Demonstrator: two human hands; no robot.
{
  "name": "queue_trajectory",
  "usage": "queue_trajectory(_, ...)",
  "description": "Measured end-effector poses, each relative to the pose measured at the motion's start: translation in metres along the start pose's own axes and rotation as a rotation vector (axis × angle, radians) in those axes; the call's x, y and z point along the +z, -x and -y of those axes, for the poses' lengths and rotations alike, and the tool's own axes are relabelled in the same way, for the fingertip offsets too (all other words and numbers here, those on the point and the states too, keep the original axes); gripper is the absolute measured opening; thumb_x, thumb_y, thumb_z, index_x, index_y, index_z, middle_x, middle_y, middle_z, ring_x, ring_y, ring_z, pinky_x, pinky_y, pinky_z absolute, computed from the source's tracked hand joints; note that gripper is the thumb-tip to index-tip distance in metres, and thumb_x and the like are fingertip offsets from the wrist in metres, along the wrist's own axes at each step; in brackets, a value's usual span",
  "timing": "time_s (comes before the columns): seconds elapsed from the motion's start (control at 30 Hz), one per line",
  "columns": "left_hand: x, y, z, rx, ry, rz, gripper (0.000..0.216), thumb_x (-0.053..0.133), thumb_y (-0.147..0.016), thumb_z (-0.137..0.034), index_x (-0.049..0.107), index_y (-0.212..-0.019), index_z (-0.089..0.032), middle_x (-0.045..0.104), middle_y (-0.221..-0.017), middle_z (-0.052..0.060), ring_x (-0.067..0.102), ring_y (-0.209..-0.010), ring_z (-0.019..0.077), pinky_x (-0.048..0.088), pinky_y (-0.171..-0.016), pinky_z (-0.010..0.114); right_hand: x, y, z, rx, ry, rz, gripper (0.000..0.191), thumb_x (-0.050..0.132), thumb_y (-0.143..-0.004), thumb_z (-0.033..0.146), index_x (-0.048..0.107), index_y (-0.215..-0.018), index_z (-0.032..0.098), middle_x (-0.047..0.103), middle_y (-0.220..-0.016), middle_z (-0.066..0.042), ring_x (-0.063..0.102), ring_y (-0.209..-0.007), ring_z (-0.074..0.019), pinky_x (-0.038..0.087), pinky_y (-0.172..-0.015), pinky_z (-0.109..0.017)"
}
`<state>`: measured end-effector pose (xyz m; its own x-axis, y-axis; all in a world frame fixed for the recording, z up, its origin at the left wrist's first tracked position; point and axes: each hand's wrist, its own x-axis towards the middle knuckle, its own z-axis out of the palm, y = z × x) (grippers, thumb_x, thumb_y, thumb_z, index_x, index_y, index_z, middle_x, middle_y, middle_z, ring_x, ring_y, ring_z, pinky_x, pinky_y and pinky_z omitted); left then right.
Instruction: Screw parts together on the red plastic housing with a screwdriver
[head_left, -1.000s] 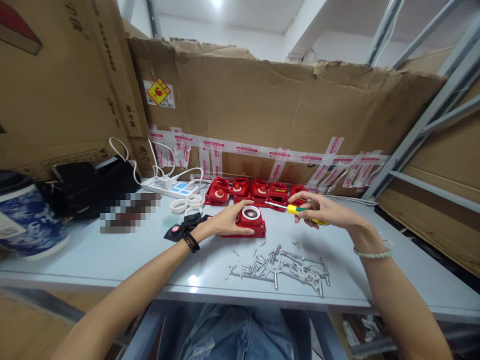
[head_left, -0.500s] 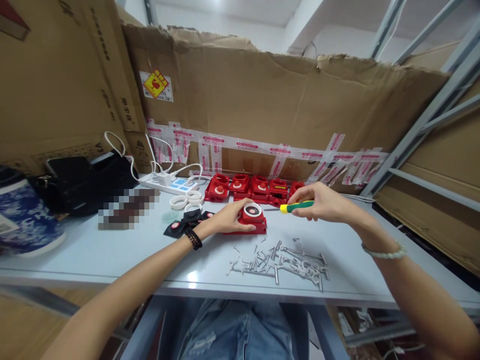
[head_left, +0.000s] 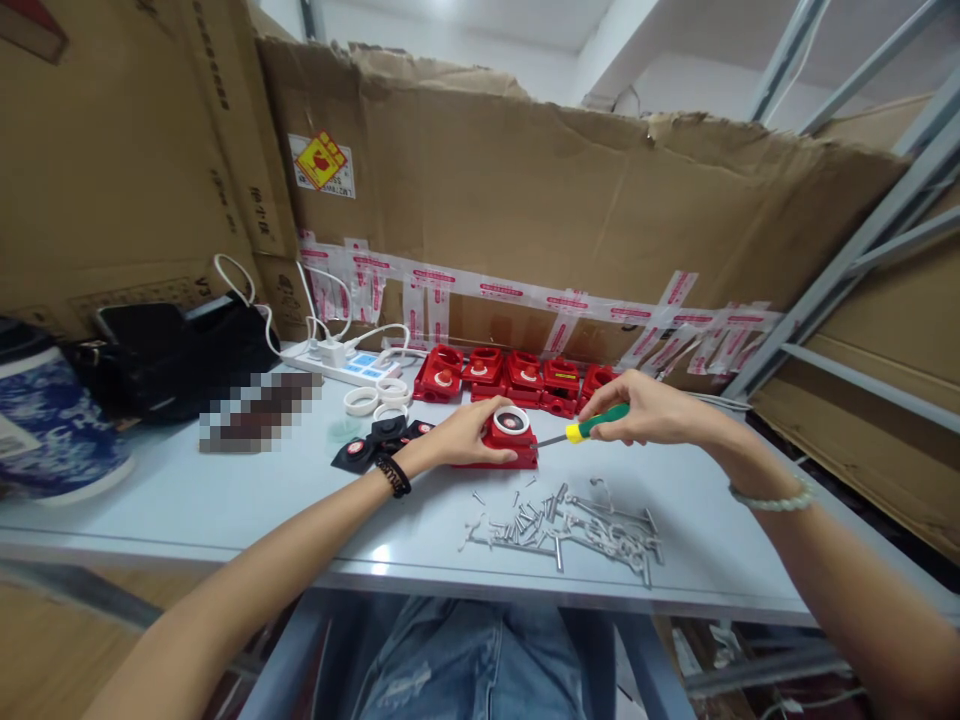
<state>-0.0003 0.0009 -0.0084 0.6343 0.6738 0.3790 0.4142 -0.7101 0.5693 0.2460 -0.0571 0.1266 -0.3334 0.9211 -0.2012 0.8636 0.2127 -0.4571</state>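
Right hand wrapped around a screwdriver, fingers closed on its green handle with a yellow collar; thin metal shaft angled down and left, tip meeting the right edge of a red box. Left hand laid against the left side of that same box, fingers curled on it and pressing it to the table. Box square and low, bright red plastic, with a white ring around a dark round centre on top; sitting flat near the middle of the pale table, just far of a loose heap of screws. Heap made of short silvery pieces, some long, some bent like clips, spread toward the near edge. Just left of the box, flat black parts with small red dots, and beyond them white rings. Along the far side, a row of red boxes of the same kind against a cardboard wall. Far left, a white power strip with cables, a black bag.
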Motion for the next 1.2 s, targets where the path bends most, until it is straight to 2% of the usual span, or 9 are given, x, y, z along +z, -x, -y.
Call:
queue_trajectory(0.17, 0.000, -0.001, -0.003, 0.005, 0.010, 0.011, 0.061, 0.069, -0.067, -0.044, 0.047, -0.119, -0.020, 0.060, -0.115, 0.009, 0.059, -0.101, 0.0248, 0.045, -0.087, 0.036, 0.001, -0.001, 0.000, -0.002, 0.004, -0.023, 0.027, 0.063, -0.064, 0.029, 0.072, -0.086, 0.016, 0.056, -0.050, 0.000, 0.050, -0.046, -0.0104, 0.037, -0.039, -0.020)
queue_trajectory(0.5, -0.001, -0.001, -0.004, 0.007, 0.023, 0.008, 0.062, 0.070, -0.067, -0.043, 0.046, -0.119, -0.021, 0.060, -0.116, 0.008, 0.058, -0.102, 0.0250, 0.045, -0.089, 0.037, -0.001, -0.006, 0.003, -0.041, 0.041, 0.013, 0.026, 0.060, -0.064, 0.028, 0.072, -0.085, 0.016, 0.058, -0.056, -0.001, 0.050, -0.047, -0.0099, 0.037, -0.039, -0.021)
queue_trajectory(0.63, 0.000, 0.000, -0.005, 0.007, 0.031, 0.015, 0.061, 0.070, -0.066, -0.043, 0.047, -0.119, -0.021, 0.060, -0.115, 0.008, 0.059, -0.102, 0.0251, 0.045, -0.089, 0.037, -0.007, -0.011, 0.022, -0.056, 0.145, 0.064, 0.027, 0.061, -0.062, 0.028, 0.072, -0.083, 0.016, 0.061, -0.060, -0.002, 0.050, -0.048, -0.0102, 0.037, -0.040, -0.022)
queue_trajectory(0.87, 0.005, 0.007, -0.013, 0.011, 0.011, 0.056, 0.068, 0.068, -0.068, -0.049, 0.043, -0.124, -0.021, 0.058, -0.119, 0.010, 0.057, -0.104, 0.0267, 0.044, -0.090, 0.039, -0.016, -0.019, 0.060, -0.108, 0.348, 0.192, 0.014, 0.064, -0.058, 0.025, 0.069, -0.068, 0.016, 0.056, -0.050, 0.001, 0.046, -0.045, -0.0085, 0.035, -0.040, -0.022)
queue_trajectory(0.97, 0.004, 0.007, -0.017, 0.004, 0.007, 0.076, 0.065, 0.068, -0.068, -0.050, 0.045, -0.121, -0.021, 0.059, -0.116, 0.010, 0.057, -0.103, 0.0275, 0.045, -0.088, 0.039, -0.012, -0.019, 0.061, -0.095, 0.341, 0.140, 0.012, 0.065, -0.059, 0.026, 0.064, -0.066, 0.016, 0.053, -0.048, 0.002, 0.045, -0.043, -0.0079, 0.033, -0.039, -0.022)
queue_trajectory(1.07, 0.002, 0.009, -0.024, -0.004, 0.020, 0.102, 0.062, 0.069, -0.067, -0.050, 0.047, -0.118, -0.021, 0.060, -0.112, 0.009, 0.059, -0.099, 0.0270, 0.046, -0.085, 0.038, -0.004, -0.015, 0.057, -0.049, 0.277, 0.010, 0.016, 0.064, -0.060, 0.026, 0.056, -0.071, 0.017, 0.051, -0.047, 0.003, 0.045, -0.041, -0.0083, 0.032, -0.039, -0.022)
queue_trajectory(1.2, 0.001, 0.013, -0.033, -0.015, 0.017, 0.099, 0.061, 0.069, -0.067, -0.050, 0.048, -0.116, -0.021, 0.061, -0.110, 0.009, 0.059, -0.095, 0.0266, 0.046, -0.082, 0.038, 0.007, -0.007, 0.056, -0.093, 0.234, -0.156, 0.025, 0.066, -0.064, 0.034, 0.048, -0.073, 0.019, 0.056, -0.056, 0.001, 0.049, -0.049, -0.0098, 0.034, -0.045, -0.023)
